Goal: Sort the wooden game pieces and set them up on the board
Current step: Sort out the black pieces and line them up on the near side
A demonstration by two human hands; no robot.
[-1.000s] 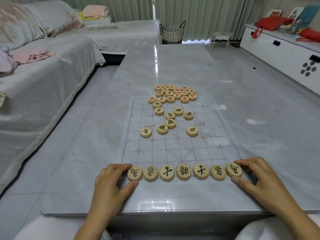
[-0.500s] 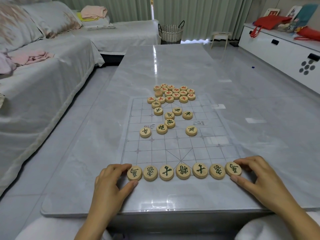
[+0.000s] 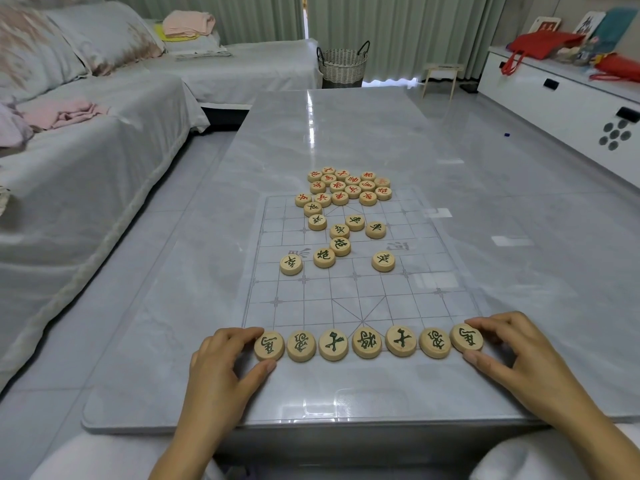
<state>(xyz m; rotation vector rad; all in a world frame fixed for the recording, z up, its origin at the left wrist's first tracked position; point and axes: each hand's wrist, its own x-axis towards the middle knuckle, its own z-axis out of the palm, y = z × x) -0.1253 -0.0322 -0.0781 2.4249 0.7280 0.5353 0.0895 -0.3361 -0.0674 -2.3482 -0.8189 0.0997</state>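
My left hand (image 3: 225,362) pinches the left end piece (image 3: 269,345): curled fingers press its far rim and my thumb sits against its near rim. My right hand (image 3: 512,355) does the same to the right end piece (image 3: 466,337), with the forefinger hooked over the far side and the thumb tucked in at 6 o'clock of the disc. Both discs lie flat on the surface, lettering up.

Between these two grips runs the row of seven (image 3: 366,342), stretching from 9 o'clock to 3 o'clock along the near edge of the board (image 3: 346,296). The round wooden discs bear green characters and sit nearly rim to rim (the right end rides a touch farther from me than the left). The board is a clear sheet with a printed grid, laid on the glossy grey table (image 3: 346,133).

At 12 o'clock from the row, past several bare ranks, the loose green-lettered pieces (image 3: 340,245) lie scattered around the middle of the grid, some touching, some apart. Farther on at 12 o'clock the red-lettered pieces (image 3: 337,186) bunch tightly together, straddling the board's far edge.

Beyond the table, a covered sofa (image 3: 86,168) fills the 9 to 10 o'clock side. A woven basket (image 3: 343,65) stands at 12 o'clock. A white cabinet (image 3: 561,109) runs along at 2 o'clock, with a red bag (image 3: 543,43) on top.
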